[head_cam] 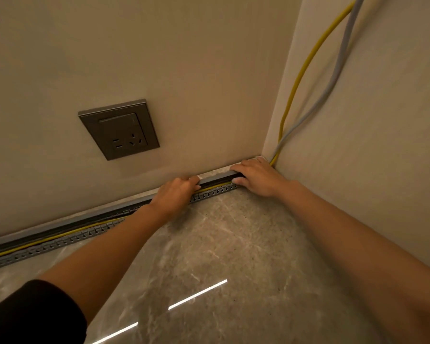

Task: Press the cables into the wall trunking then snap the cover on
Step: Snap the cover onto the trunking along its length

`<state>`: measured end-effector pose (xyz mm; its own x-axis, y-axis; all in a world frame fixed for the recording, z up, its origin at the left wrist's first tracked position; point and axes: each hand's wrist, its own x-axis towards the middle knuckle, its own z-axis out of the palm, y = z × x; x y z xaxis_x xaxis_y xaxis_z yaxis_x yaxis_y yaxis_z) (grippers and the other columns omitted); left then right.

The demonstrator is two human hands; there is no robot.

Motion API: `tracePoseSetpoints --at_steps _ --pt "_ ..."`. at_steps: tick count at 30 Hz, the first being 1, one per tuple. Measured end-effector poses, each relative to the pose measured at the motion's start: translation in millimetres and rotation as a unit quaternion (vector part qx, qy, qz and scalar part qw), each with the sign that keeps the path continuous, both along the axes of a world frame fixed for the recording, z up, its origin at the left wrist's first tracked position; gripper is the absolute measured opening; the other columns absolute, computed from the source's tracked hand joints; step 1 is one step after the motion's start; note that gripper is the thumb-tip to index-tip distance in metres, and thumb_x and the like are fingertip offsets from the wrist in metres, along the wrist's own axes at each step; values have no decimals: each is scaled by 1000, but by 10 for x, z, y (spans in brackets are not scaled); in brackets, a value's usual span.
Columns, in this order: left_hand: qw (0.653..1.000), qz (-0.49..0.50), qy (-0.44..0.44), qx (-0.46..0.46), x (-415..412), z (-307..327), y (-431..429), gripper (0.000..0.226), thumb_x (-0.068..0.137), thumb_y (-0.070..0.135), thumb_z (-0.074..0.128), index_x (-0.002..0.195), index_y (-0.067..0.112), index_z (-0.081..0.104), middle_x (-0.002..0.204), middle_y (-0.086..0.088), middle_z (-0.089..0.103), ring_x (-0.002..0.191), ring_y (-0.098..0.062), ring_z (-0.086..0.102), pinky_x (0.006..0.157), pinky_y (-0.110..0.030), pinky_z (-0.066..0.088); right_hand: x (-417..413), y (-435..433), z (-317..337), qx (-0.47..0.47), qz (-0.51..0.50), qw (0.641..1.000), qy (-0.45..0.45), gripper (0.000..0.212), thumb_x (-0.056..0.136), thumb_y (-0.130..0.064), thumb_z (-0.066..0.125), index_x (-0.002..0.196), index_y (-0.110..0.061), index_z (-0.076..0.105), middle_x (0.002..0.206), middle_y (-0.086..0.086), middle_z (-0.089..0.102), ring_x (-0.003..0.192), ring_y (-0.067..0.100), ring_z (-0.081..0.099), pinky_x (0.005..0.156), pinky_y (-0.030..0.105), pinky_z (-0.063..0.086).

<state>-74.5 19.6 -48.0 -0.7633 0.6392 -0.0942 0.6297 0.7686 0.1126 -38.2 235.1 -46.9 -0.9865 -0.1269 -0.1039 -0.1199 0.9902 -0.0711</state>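
A grey slotted trunking point(60, 242) runs along the foot of the wall, where it meets the floor. A yellow cable point(47, 239) lies inside its open channel, then climbs the right wall from the corner beside a grey cable point(343, 45). A long grey cover strip point(216, 177) sits along the trunking's upper edge, tilted, with the channel still showing below it. My left hand point(176, 192) curls its fingers over the strip. My right hand point(256, 177), near the corner, holds the strip's end with fingers on top and thumb underneath.
A dark grey wall socket point(119, 130) sits on the wall above and left of my hands. The right wall point(370, 145) meets this wall at the corner just beyond my right hand. A glossy marble floor point(233, 244) reflects a strip light.
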Motion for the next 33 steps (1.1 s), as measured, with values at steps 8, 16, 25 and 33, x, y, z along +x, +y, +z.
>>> tracePoseSetpoints --at_steps 8,16,25,33 --pt "999 34 31 26 -3 16 27 30 95 5 45 125 6 50 122 -18 50 107 -36 53 85 -40 46 -25 -35 16 20 21 996 87 32 90 -3 46 116 -12 61 114 14 67 105 33 61 89 41 48" --pt "999 34 21 27 -3 18 14 28 99 24 41 117 6 55 118 -16 59 103 -35 57 83 -43 49 -2 -30 -38 36 -18 995 87 28 89 -2 47 112 -10 61 116 12 66 106 29 61 91 39 48" --pt "998 -2 -47 36 52 60 128 49 89 31 60 130 9 47 130 -13 54 115 -29 53 93 -37 45 54 -3 -32 29 10 995 94 21 90 -2 47 110 -6 54 109 18 67 99 34 63 85 42 47" --pt "996 14 -72 46 51 45 172 38 92 22 57 125 4 51 125 -16 54 112 -32 53 91 -37 43 45 80 -60 4 29 997 73 30 96 -8 44 123 -11 58 113 18 65 106 34 60 89 43 47"
